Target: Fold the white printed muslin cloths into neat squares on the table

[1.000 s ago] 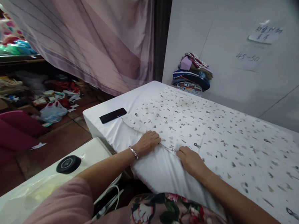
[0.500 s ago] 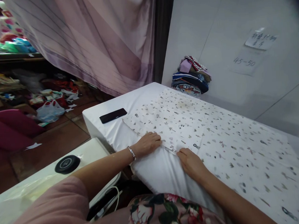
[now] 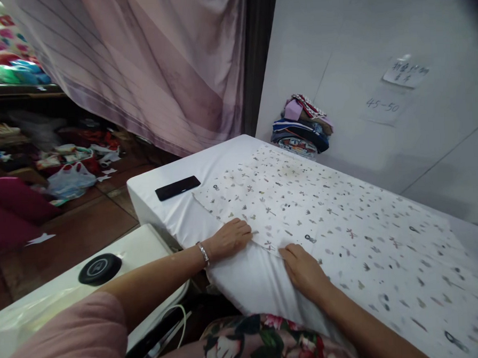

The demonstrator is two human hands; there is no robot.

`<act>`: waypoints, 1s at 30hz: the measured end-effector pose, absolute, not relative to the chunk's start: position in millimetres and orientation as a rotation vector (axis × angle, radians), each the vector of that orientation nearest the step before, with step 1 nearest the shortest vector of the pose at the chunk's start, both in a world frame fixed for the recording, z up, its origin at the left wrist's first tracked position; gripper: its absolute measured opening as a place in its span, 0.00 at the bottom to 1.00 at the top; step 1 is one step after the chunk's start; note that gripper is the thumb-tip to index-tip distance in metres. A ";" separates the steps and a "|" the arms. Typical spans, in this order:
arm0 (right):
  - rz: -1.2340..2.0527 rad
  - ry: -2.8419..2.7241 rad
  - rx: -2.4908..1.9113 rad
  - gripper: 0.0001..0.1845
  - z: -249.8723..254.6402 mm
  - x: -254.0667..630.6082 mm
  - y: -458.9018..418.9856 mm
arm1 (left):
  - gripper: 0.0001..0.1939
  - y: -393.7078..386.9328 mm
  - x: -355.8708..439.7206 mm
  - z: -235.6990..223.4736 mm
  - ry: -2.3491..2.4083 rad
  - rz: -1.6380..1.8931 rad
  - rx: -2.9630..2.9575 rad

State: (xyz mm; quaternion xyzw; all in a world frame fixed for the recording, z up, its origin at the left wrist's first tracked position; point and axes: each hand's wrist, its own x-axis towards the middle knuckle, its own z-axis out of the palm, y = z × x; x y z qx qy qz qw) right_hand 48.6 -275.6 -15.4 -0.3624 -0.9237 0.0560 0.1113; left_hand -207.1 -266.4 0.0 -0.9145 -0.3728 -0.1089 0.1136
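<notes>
A white cloth with small printed motifs (image 3: 324, 212) lies spread over a white-covered table (image 3: 225, 153). My left hand (image 3: 230, 239), with a bracelet at the wrist, is closed on the cloth's near edge, its fingers curled downward. Slightly to the right, my right hand (image 3: 301, 264) pinches the same edge between thumb and fingers. Between the two hands the edge runs nearly straight. Both fingertips are partly hidden.
A black phone (image 3: 178, 188) lies on the table's left end. Folded fabrics (image 3: 300, 127) are stacked by the wall. To my left, a round black object (image 3: 99, 269) sits on a white surface (image 3: 146, 240). A pink curtain (image 3: 169, 70) hangs behind.
The cloth edge between my hands, raised and creased before, now lies flatter. Both hands keep nearly the same places on it. The view has shifted slightly.
</notes>
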 end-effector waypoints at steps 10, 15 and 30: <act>0.106 -2.778 -1.168 0.17 -18.6 35.8 -279.0 | 0.07 -268.9 -204.5 -9.1 -1.208 -0.349 -2.713; -0.048 -2.812 -1.165 0.19 -25.7 12.8 -271.4 | 0.06 -271.1 -199.4 -9.5 -1.354 -0.390 -2.662; -0.048 -2.742 -1.167 0.26 -49.7 4.3 -257.8 | 0.07 -261.6 -183.8 -27.7 -1.300 -0.351 -2.611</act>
